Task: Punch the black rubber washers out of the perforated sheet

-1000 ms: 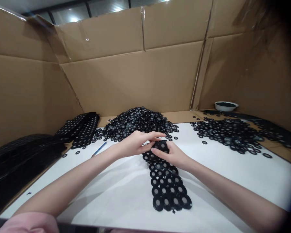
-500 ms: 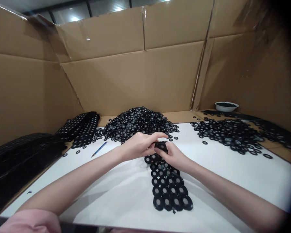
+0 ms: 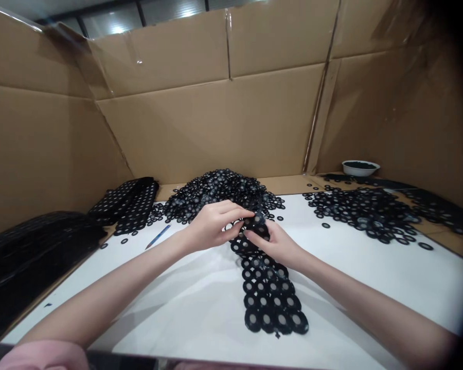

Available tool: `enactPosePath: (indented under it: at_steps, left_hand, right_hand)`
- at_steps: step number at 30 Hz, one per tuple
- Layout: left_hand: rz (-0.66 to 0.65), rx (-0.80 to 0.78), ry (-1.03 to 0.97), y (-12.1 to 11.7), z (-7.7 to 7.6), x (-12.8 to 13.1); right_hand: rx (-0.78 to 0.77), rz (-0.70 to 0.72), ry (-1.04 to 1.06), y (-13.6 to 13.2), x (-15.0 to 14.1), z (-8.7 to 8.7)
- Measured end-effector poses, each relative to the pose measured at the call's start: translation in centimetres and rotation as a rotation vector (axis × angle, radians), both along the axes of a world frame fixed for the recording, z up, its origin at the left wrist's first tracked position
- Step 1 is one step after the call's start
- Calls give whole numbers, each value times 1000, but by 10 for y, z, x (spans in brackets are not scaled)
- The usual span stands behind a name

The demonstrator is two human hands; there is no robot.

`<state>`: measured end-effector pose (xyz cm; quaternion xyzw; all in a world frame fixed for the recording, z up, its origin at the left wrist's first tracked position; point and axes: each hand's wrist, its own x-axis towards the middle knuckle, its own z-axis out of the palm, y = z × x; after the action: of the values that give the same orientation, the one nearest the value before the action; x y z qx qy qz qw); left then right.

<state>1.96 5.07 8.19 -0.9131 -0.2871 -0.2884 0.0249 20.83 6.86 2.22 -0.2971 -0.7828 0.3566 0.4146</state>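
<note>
A black strip of joined rubber rings [image 3: 269,295] lies on the white table [image 3: 177,288], running from the near edge up to my hands. My left hand [image 3: 212,226] pinches the strip's far end from the left, fingers curled over it. My right hand [image 3: 273,241] grips the same end from the right and below. The end is lifted slightly off the table. Just behind my hands rises a big heap of loose black rings [image 3: 219,192].
A second spread of loose rings [image 3: 364,210] covers the right side. Stacked black ring strips [image 3: 129,203] and a dark pile [image 3: 31,246] lie at left. A blue pen [image 3: 158,236] rests near them. A white bowl [image 3: 360,168] sits far right. Cardboard walls [image 3: 216,118] enclose the table.
Both hands have lifted the strip's far end a little and moved it slightly away from me; the left fingers now curl over it.
</note>
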Motion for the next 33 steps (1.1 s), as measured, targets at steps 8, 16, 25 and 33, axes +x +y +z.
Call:
enactPosePath:
  at_steps: [8, 16, 25, 33]
  left_hand:
    - [-50, -44, -17, 4, -4, 3]
    - [7, -161, -100, 0, -6, 9]
    - [10, -246, -98, -3, -6, 8]
    - [1, -190, -82, -6, -7, 4]
  right_hand:
    - [-23, -63, 43, -2, 1, 0]
    - [-40, -149, 79, -7, -3, -2]
    - [-76, -118, 91, -5, -1, 1]
    - [-130, -75, 108, -2, 4, 0]
